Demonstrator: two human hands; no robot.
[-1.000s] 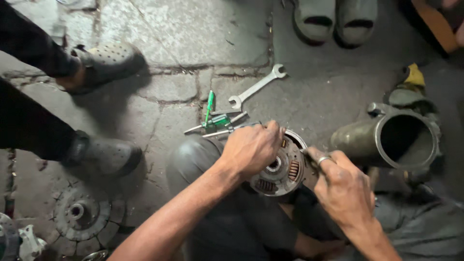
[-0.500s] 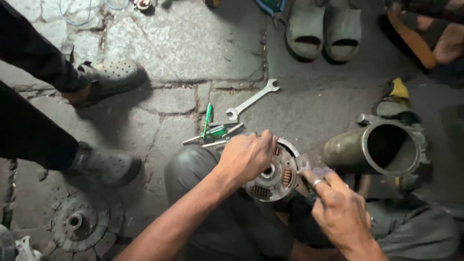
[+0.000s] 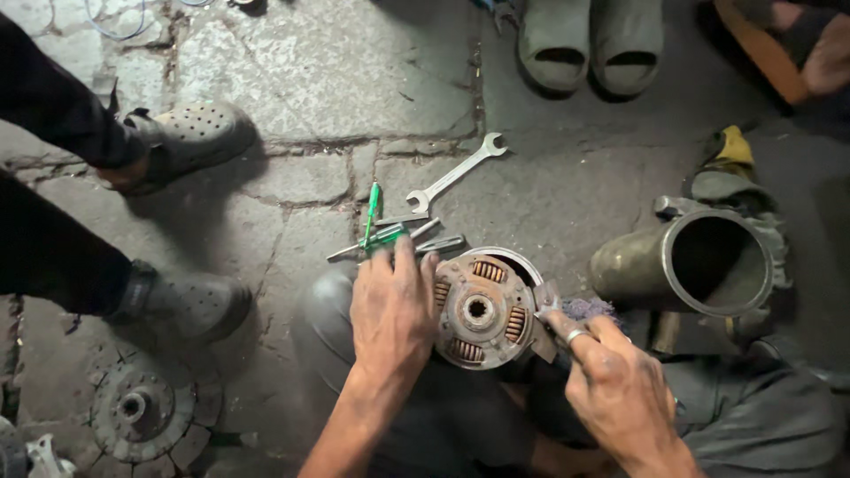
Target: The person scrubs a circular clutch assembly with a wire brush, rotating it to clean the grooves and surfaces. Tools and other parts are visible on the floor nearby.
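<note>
Left hand [image 3: 394, 310] lay flat, fingers closed together, over the left edge of the clutch disc [image 3: 482, 310], holding it steady on my lap. The disc sat tilted on my knee, hub hole facing up, coil springs showing around the centre. Right hand [image 3: 615, 389] was pinched shut on a small piece of abrasive paper [image 3: 544, 301], pressed against the disc's right rim; a ring showed on one finger. A purple scrap of cloth [image 3: 589, 308] lay just behind that hand.

On the floor [image 3: 310, 71] just beyond the left hand's fingertips I noted a green screwdriver [image 3: 372, 217] among a few small metal tools, and a spanner [image 3: 456, 174] lying diagonally past them. A metal housing [image 3: 699, 265] lay on its side to the right, open mouth toward me. A second, worn disc [image 3: 146, 412] lay on the stone at lower left.

Another person's feet in grey clogs [image 3: 177, 142] stood at left, one near, one farther. A pair of slippers [image 3: 589, 44] rested at the top edge.
</note>
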